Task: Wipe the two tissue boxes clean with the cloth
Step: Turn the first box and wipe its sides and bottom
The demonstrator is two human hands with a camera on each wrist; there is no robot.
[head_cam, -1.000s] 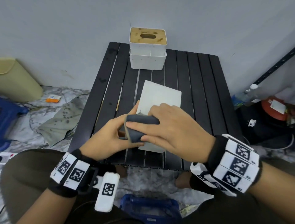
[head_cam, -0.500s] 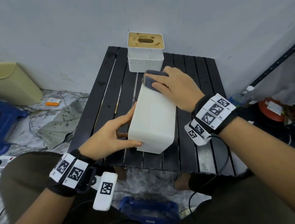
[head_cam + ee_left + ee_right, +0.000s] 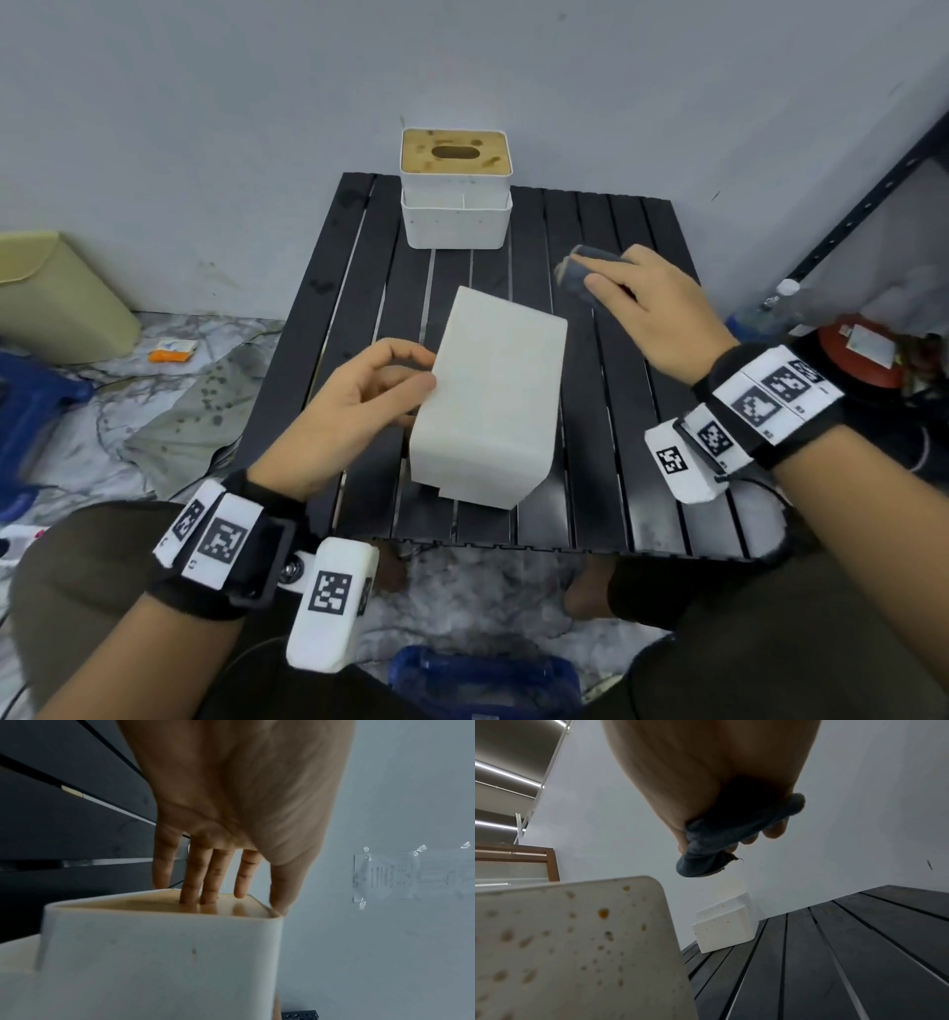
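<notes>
The near tissue box (image 3: 493,401) lies tipped at the middle of the worktop (image 3: 616,462), long axis running near edge to far edge. The right grip (image 3: 652,313), clenched round the bunched cloth (image 3: 580,270), hovers off its far right corner, beside a spotted side. The left grip (image 3: 354,406), uncurled, presses flat on its brownish left face.

left hand (image 3: 349,411) bare | right hand (image 3: 657,318) bare | wristbands (image 3: 760,411) black, white coded tags

Soft overhead light is cast evenly; shadows are faint. Edges of the head view are bowed. The left hand (image 3: 244,791), right hand (image 3: 706,770) and near tissue box (image 3: 564,943) are blurred in the wrist views; light strips (image 3: 505,773) glare upper left.
</notes>
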